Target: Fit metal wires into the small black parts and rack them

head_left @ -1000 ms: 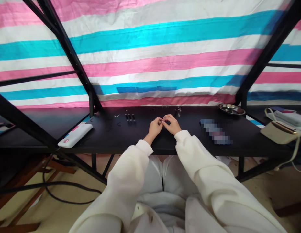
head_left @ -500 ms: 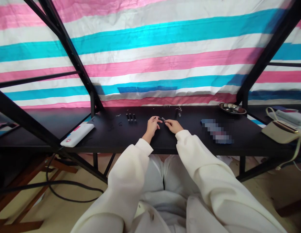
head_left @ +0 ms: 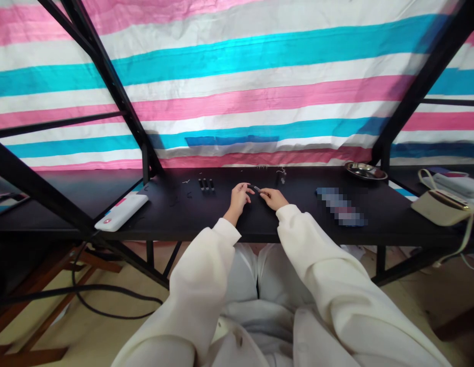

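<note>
Over the middle of the black table [head_left: 176,219], my left hand [head_left: 240,198] has its fingers bent around a small dark piece too small to make out. Just right of it, my right hand [head_left: 273,198] pinches a small grey piece [head_left: 257,189] between thumb and finger. The fingertips of both hands are close together. Left of my hands, three short dark cylinders [head_left: 206,185] with light ends stand side by side. Behind my right hand are several small clear or grey bits [head_left: 283,177]. Thin dark curved pieces [head_left: 189,195] lie at the left.
A white box-like object [head_left: 122,211] lies at the table's left end. A shiny metal dish [head_left: 366,171] sits at the back right, with a blurred packet [head_left: 342,206] nearer. A beige pouch with a strap [head_left: 443,206] is far right. Black metal posts flank the table.
The small grey piece at my right fingertips has shifted slightly, and my left fingers have moved a little. Both hands stay in nearly the same place.
</note>
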Available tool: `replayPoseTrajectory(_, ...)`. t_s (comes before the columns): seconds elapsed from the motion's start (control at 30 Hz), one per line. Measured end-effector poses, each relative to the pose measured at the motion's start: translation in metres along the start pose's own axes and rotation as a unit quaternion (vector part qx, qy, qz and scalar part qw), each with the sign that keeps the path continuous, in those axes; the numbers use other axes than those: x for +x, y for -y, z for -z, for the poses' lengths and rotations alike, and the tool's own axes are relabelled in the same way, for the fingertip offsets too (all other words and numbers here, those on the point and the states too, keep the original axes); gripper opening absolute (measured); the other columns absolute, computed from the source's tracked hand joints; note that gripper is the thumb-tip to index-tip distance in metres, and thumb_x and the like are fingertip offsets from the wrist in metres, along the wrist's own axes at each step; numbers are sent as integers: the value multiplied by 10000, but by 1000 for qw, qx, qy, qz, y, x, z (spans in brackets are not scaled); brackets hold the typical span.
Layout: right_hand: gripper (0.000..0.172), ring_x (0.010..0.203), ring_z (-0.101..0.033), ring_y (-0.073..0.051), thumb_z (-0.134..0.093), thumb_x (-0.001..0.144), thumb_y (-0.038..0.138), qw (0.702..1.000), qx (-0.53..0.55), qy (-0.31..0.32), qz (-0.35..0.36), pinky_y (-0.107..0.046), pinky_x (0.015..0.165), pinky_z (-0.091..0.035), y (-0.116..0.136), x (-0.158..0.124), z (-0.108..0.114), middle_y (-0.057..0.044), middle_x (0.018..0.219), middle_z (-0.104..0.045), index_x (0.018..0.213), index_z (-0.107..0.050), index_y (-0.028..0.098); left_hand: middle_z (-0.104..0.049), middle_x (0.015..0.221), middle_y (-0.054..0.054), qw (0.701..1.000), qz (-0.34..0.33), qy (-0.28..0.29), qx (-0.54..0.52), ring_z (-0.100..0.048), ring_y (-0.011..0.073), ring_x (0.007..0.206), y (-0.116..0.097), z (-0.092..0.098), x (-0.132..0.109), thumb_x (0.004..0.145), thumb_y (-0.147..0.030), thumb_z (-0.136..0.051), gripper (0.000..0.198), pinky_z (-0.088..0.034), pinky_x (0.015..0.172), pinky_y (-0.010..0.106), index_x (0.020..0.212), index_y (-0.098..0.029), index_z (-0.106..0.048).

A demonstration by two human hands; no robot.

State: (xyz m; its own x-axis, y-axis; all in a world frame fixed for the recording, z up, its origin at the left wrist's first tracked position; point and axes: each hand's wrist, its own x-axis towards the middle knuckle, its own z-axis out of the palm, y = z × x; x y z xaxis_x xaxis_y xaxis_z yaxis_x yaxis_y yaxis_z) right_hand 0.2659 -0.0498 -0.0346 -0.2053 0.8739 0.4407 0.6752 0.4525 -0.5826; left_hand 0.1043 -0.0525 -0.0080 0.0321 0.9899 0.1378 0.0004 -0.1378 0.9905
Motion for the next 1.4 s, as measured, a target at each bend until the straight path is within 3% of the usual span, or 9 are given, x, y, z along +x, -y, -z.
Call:
replayPoseTrajectory(0.57,247,780,-617,-166,-501,797,196,1000,-16,-6,7,-303,771,-463,1,-1,1,-50,850,-679,981,-666,203,-578,596,-9,996,-44,-17,78,-393,40,323,3,0,-2,857,-333,-383,244,-302,381,181,878,-132,-520)
replayPoseTrajectory(0.73,240,853,-609,-189,-503,796,183,998,-62,-16,10,-325,807,-460,-3,0,-1,-74,946,-663,975,-663,206,-571,569,-15,979,-93,-27,182,-424,55,361,5,1,-3,853,-385,-383,279,-351,434,186,842,-150,-532)
replayPoseTrajectory(1.03,248,830,-597,-182,-483,812,178,994,-109,-10,14,-290,781,-458,-2,0,0,-70,911,-648,981,-661,208,-596,573,-1,940,-127,-50,314,-547,105,544,10,4,-2,854,-352,-390,255,-395,598,218,786,-176,-562)
replayPoseTrajectory(1.27,257,888,-595,-198,-480,820,190,995,-99,-10,2,-312,822,-453,-1,-1,1,-80,957,-647,1016,-646,199,-597,552,-9,953,-102,-6,285,-457,76,385,12,6,-1,867,-394,-342,334,-380,514,207,782,-162,-567)
replayPoseTrajectory(1.4,286,941,-584,-198,-476,823,191,996,-89,-29,3,-319,856,-447,-1,0,2,-96,1014,-636,1067,-625,181,-606,563,-13,960,-93,8,262,-437,71,351,14,7,1,881,-379,-304,365,-387,490,205,941,-152,-584)
